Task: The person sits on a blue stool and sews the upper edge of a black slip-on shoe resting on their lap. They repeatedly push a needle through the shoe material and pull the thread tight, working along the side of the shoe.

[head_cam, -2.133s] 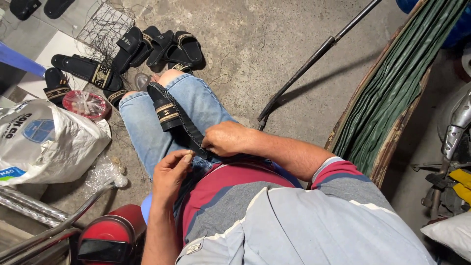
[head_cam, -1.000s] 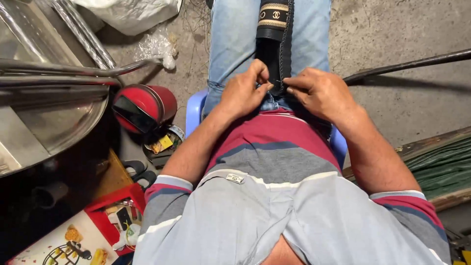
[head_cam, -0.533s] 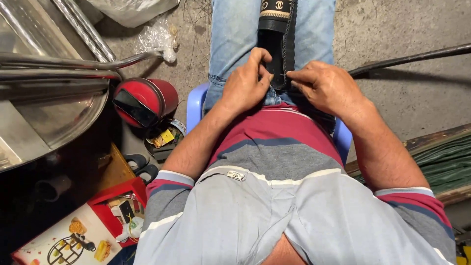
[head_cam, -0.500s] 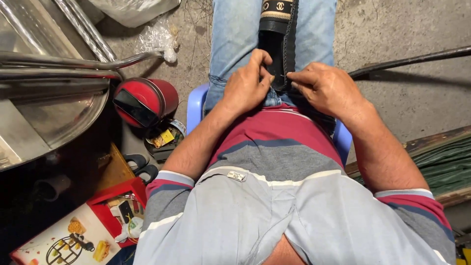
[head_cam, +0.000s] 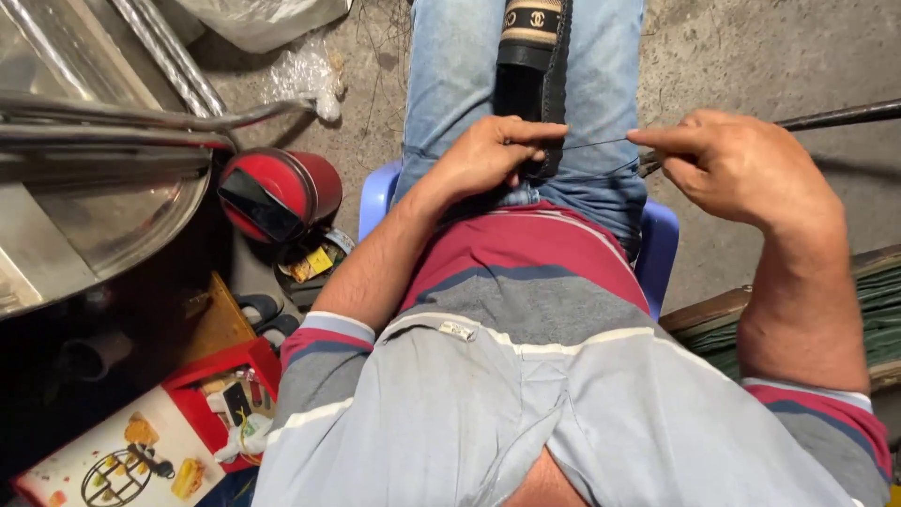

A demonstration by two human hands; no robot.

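Two hands [head_cam: 488,155] [head_cam: 741,169], one black sandal [head_cam: 530,66], one thread [head_cam: 601,144], one red tin [head_cam: 272,192].

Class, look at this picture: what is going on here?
A person sits on a blue plastic stool with a black sandal lying on their lap. The left hand holds the sandal's near end, while the right hand pinches a thin thread pulled taut from the sandal out to the side. A red tin stands on the floor nearby.

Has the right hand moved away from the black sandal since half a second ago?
Yes. The right hand has pulled out to the right of the black sandal on the lap, drawing a thread taut.
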